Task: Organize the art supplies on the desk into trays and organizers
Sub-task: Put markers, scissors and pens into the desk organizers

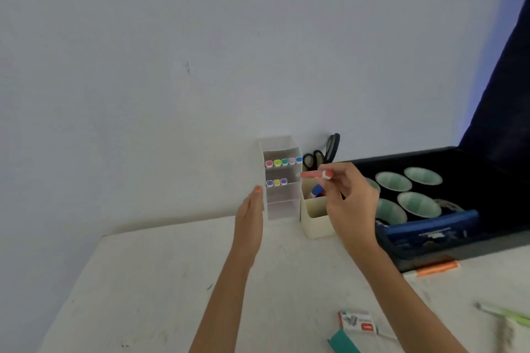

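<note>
Right hand (352,203) has its grip closed on a pink marker (315,174), pinched at one end by thumb and fingertips and held level in the air, its free end pointing at the white tiered organizer (282,209). Left hand (249,215) is flat with fingers straight at the organizer's left side; whether it actually touches the wall is hard to tell.

Five markers fill the top tier (284,162) and three sit in the second tier (276,182), with room beside them.

Held so far back, the marker's tip could catch a tier's edge and push or tip the light organizer unless the left hand braces it.

A white surface (172,281) meets a plain pale wall (172,66). A cream box (315,221), scissors (329,149), a dark tray (487,180) of pale green cups (421,176) and a blue case (430,235) lie to the right, with a staple box (357,321) nearer.
</note>
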`<state>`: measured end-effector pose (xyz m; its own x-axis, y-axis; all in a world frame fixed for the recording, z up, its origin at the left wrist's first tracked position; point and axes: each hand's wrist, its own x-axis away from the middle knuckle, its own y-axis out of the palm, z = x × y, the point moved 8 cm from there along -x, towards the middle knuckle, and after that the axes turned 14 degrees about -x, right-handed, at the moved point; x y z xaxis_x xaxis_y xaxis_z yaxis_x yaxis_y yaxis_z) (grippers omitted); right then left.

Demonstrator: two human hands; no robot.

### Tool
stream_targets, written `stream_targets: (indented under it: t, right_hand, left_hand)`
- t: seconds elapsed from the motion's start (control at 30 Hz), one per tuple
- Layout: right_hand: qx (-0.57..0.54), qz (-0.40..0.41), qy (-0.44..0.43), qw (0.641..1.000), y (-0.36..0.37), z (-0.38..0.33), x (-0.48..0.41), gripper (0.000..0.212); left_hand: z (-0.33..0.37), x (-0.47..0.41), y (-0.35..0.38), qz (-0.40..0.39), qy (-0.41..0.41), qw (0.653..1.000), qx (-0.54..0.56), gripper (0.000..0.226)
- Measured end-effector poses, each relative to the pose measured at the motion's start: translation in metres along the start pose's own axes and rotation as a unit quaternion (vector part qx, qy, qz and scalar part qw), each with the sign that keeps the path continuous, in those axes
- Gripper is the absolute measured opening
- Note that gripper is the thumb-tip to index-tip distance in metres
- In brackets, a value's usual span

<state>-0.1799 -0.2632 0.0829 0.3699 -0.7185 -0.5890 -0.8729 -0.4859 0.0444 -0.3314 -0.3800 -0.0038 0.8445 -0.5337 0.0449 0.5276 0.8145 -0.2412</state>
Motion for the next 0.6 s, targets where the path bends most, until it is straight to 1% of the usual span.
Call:
stream_targets:
  t: [0.07, 0.13, 0.2, 0.33, 0.43, 0.5, 0.6]
  right_hand:
    - [0.022, -0.036, -0.014, 0.999, 0.005, 0.008, -0.006, 0.029]
    - [0.042, -0.084, -0.003, 0.996, 0.013, 0.024, -0.012, 0.031]
    - [0.071, -0.127, 0.014, 0.989, 0.025, 0.04, -0.019, 0.029]
    - [0.127, -0.206, 0.083, 0.967, 0.054, 0.075, -0.029, 0.023]
    - [0.177, -0.219, 0.068, 0.957, 0.07, 0.089, -0.033, 0.023]
    - [0.219, -0.203, 0.056, 0.953, 0.074, 0.097, -0.034, 0.025]
    - [0.319, -0.2, 0.053, 0.925, 0.078, 0.106, -0.033, 0.028]
  left_hand:
    - [0.008, -0.011, 0.007, -0.002, -0.01, 1.0, 0.0, 0.047]
    - [0.015, -0.021, 0.014, -0.01, -0.005, 1.0, 0.001, 0.038]
    - [0.017, -0.027, 0.018, -0.013, -0.005, 1.0, 0.007, 0.03]
    - [0.017, -0.03, 0.019, 0.006, -0.011, 1.0, 0.006, 0.04]
    - [0.021, -0.026, 0.017, 0.009, -0.008, 1.0, 0.003, 0.031]
    - [0.022, -0.025, 0.014, 0.018, -0.008, 1.0, -0.01, 0.028]
    - [0.021, -0.026, 0.011, 0.029, -0.009, 0.999, -0.025, 0.029]
